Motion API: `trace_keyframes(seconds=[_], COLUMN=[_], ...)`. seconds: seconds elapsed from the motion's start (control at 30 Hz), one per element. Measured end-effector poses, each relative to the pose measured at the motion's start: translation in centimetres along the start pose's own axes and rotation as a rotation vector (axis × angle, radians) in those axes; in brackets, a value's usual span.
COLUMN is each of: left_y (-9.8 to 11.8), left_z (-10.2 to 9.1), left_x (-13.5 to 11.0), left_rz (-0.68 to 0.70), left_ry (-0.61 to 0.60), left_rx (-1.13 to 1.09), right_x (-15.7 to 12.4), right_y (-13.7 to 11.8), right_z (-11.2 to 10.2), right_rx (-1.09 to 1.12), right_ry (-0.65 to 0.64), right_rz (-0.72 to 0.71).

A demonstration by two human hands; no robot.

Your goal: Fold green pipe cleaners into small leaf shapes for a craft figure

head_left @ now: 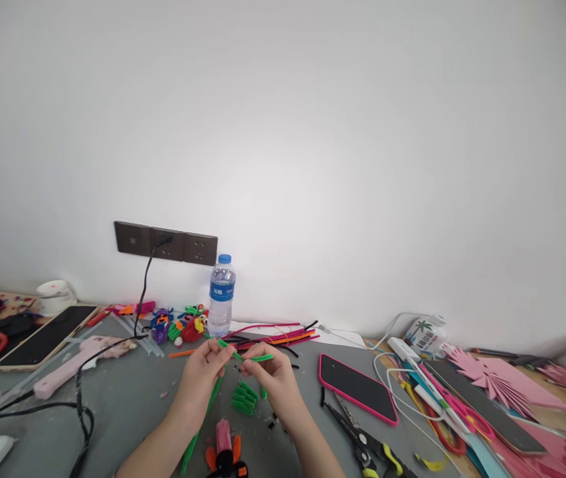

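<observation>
My left hand (209, 364) and my right hand (267, 372) meet over the grey mat, fingers pinched on a green pipe cleaner (237, 355). One end of it sticks out past my right fingers. Just below lies a folded bundle of green pipe cleaners (245, 398). Longer green pipe cleaners (189, 453) run under my left wrist toward the front edge. Nearer to me is a small figure (223, 451) made of pink, orange and black pipe cleaners.
A water bottle (221, 299) stands by the wall, beside small colourful figures (183, 325). To the left lies a pink glue gun (81, 362) with a black cord. On the right are a pink-cased phone (357, 388), scissors (357, 435) and pink paper (516, 382).
</observation>
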State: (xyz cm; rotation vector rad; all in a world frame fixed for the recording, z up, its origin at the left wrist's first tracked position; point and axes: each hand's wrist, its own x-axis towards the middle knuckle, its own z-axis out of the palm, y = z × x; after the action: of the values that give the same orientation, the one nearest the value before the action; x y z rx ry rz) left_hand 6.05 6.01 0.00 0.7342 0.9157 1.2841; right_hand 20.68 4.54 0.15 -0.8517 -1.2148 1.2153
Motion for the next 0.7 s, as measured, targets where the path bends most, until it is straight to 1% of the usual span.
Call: trace_keyframes(seconds=[0.1,0.17,0.3,0.4,0.57,0.7], left_y=[-0.3,-0.4,0.1,0.6,0.6,0.2], left_z=[-0.1,-0.1,0.2,0.4,0.2,0.1], left_x=[0.1,0.0,-0.3,-0.5,-0.4,-0.3], left_rz=[-0.016,-0.022,-0.041,-0.058,-0.094,-0.102], left_ry=[0.017,0.014,-0.018,-0.062,-0.118,-0.185], left_rx=[-0.047,-0.07,-0.089,-0.106,-0.034,0.095], right_x=[-0.2,-0.2,-0.2,-0.1,0.1,0.1], right_y=[0.1,0.0,-0.1,0.0,0.2,-0.3], right_z=[0.2,0.4,0.5,0.2,-0.3,-0.8], right_rx=[-0.054,-0.079,-0.055,-0.047,-0.017,0.003], right_ry=[-0.038,-0.039,0.001,-0.008,-0.024,-0.036], right_rz=[-0.014,-0.027,-0.065,-0.076,-0.092,-0.108])
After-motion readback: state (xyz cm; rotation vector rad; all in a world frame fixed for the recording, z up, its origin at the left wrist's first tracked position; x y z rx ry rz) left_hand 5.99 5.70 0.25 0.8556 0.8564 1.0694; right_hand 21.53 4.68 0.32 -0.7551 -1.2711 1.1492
